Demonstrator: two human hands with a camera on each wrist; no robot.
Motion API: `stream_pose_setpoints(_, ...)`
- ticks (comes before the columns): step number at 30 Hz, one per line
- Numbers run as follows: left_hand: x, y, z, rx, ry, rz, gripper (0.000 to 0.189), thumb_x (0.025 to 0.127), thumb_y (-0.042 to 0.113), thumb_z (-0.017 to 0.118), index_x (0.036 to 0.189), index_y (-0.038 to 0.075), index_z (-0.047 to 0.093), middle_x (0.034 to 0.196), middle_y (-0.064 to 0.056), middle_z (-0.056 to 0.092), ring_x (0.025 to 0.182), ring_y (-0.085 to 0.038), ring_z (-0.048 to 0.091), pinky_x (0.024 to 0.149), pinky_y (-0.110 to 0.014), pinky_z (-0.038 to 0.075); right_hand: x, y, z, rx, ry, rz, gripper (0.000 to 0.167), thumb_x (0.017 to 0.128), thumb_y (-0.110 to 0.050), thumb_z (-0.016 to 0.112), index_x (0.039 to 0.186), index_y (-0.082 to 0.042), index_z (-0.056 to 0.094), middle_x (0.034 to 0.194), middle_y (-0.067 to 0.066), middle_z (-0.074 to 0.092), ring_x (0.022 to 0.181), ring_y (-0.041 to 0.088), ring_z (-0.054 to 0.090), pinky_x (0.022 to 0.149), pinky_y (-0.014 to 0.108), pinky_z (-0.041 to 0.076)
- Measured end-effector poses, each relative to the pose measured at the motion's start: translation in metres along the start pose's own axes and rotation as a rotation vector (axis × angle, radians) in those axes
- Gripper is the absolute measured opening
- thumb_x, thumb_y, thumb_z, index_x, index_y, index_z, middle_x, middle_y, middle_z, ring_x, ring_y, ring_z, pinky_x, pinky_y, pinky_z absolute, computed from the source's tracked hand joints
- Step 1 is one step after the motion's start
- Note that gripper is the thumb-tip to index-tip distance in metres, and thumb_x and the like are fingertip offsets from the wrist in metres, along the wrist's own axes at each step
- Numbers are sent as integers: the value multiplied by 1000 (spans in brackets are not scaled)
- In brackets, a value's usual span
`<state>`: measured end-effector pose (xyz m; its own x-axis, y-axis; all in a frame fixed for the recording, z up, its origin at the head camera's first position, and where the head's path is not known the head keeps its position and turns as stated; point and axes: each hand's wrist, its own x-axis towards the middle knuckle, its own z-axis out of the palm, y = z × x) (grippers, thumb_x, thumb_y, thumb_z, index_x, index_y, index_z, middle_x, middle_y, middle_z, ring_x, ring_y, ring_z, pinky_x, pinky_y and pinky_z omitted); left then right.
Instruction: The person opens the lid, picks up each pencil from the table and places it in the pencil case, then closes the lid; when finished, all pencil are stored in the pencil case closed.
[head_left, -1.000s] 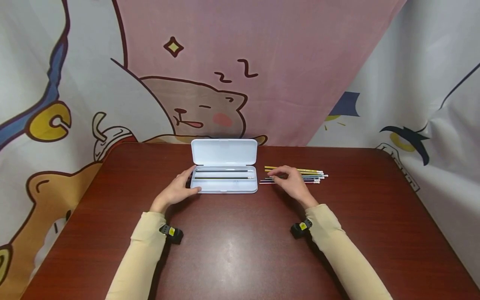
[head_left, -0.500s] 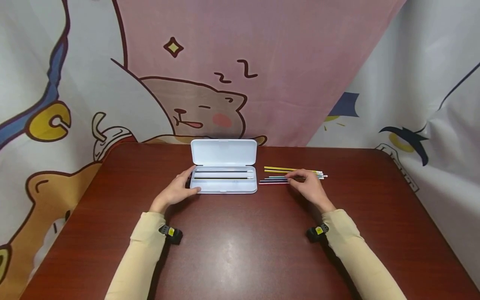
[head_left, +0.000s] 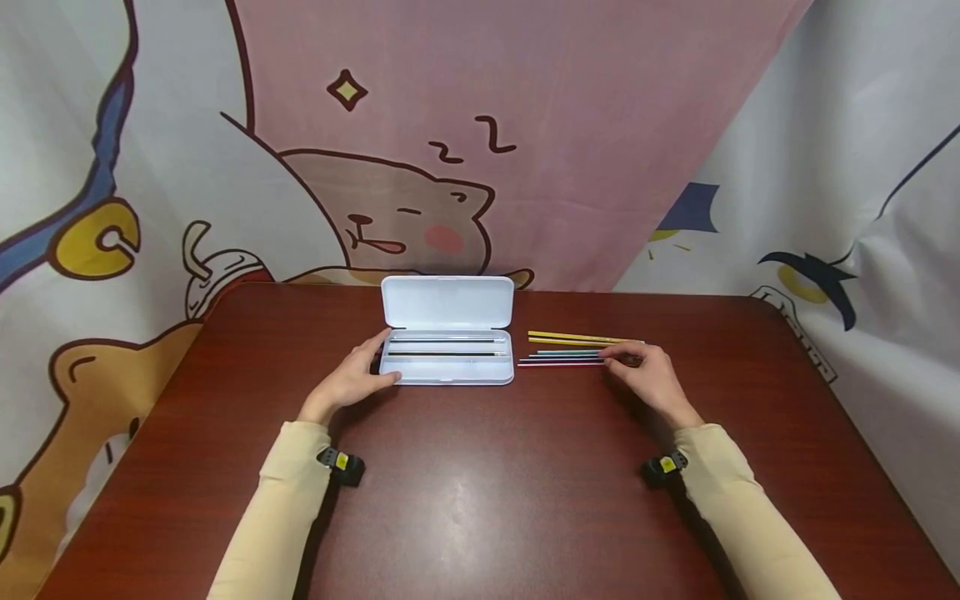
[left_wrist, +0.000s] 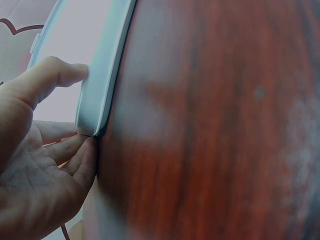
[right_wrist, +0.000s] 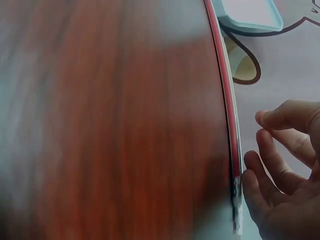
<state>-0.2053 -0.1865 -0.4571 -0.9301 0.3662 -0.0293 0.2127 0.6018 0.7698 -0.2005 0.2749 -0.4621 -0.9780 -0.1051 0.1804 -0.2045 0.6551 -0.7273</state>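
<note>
A white pencil case (head_left: 450, 372) stands with its lid (head_left: 448, 302) raised. Two dark pencils (head_left: 427, 354) lie lengthwise inside it. My left hand (head_left: 348, 383) grips the case's left end; in the left wrist view the thumb is on its front rim and the fingers are at its end. To the right of the case, several pencils lie side by side, yellow ones (head_left: 570, 336) behind and blue, dark and red ones (head_left: 551, 364) in front. My right hand (head_left: 648, 375) is over their eraser ends, thumb and forefinger tips together, nothing visible between them in the right wrist view.
All of this rests on a brown wooden table (head_left: 465, 483). A cartoon-printed cloth (head_left: 570, 150) hangs right behind the table's back edge. Each wrist carries a small black camera on a strap, low over the tabletop.
My right hand has slid rightward along the pencils, from their left part to their eraser ends, uncovering more of their left lengths. The left hand and the case stay put.
</note>
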Motion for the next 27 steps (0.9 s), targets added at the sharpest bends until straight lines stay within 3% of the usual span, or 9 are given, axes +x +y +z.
stream_pose_setpoints(12, 5, -1, 1, 13, -26, -74, 82, 89, 20, 67, 151, -2, 19, 150, -29, 26, 135, -44, 25, 108, -60, 19, -6, 14, -22, -61, -58, 25, 17, 89, -4, 66, 105, -1, 72, 106, 17, 65, 92, 27, 59, 72, 21, 44)
stream_pose_setpoints(18, 4, -2, 1, 7, -26, -77, 82, 89, 20, 67, 152, -2, 19, 150, -29, 26, 135, -44, 25, 108, -60, 19, -8, 20, -26, -104, -86, 20, 18, 88, -4, 68, 105, -1, 72, 105, 17, 66, 92, 24, 59, 74, 23, 44)
stream_pose_setpoints(27, 2, -1, 0, 9, -25, -84, 82, 88, 20, 67, 152, -1, 19, 151, -29, 25, 136, -45, 22, 108, -60, 18, -8, 25, -31, -115, -119, 1, 20, 86, -2, 69, 105, 0, 72, 100, 16, 65, 80, 20, 58, 67, 25, 45)
